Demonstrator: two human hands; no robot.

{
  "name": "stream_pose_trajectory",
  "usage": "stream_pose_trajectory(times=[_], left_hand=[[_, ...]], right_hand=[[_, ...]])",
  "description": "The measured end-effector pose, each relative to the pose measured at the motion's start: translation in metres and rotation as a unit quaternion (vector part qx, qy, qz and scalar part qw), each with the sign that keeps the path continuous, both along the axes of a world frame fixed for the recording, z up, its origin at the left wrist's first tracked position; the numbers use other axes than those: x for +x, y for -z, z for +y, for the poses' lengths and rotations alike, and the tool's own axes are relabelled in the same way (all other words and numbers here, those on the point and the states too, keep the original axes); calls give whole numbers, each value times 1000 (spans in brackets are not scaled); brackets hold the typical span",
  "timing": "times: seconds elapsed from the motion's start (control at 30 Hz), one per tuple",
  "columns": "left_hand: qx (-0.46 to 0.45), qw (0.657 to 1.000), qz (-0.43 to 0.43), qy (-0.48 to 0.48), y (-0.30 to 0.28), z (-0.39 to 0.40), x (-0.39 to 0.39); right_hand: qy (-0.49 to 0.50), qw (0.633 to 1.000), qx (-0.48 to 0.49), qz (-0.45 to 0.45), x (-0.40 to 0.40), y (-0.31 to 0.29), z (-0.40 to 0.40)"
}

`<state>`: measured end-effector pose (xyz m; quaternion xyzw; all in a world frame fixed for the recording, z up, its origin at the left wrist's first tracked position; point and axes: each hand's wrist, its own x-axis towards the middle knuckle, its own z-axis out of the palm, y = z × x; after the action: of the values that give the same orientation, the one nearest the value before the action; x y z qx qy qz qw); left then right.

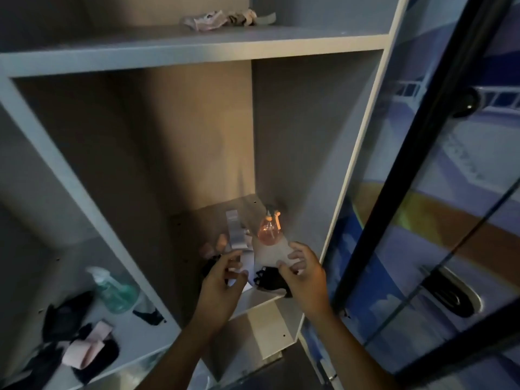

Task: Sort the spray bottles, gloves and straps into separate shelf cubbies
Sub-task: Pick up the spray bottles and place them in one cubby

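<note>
Pink bottle (269,230) stands upright at 12 o'clock of the right hand (302,270), which pinches a pale glove (271,253); left hand (222,278) seemingly grips a strap (235,233).

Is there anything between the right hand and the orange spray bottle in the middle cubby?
Yes. A pale glove lies against the front of the orange spray bottle, and the right hand grips that glove's near edge. A black glove lies under the hand.
</note>
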<state>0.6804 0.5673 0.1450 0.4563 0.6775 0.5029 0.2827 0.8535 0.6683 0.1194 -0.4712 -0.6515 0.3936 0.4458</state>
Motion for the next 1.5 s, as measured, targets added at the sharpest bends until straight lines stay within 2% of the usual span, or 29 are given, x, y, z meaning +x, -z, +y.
stream_pose_trajectory(times=[0.2,0.33,0.43,0.7,1.07,1.33,1.5], left_hand=[[-11,999,11,-44,18,17,8],[-27,998,-11,-58,32,25,-2],[-11,997,-32,-65,39,36,-13],[4,997,-50,-56,54,41,-36],[-10,998,-32,-48,63,38,-44],[-27,999,-45,-9,60,45,-37],[-37,998,-43,-5,60,50,-30]], right_hand=[[28,998,30,-40,-18,5,64],[49,994,9,-102,-45,4,111],[64,984,48,-157,-59,18,142],[15,955,52,-290,-71,37,177],[23,958,11,-285,-95,49,195],[45,968,91,-228,-68,72,150],[35,970,96,-220,-69,75,150]])
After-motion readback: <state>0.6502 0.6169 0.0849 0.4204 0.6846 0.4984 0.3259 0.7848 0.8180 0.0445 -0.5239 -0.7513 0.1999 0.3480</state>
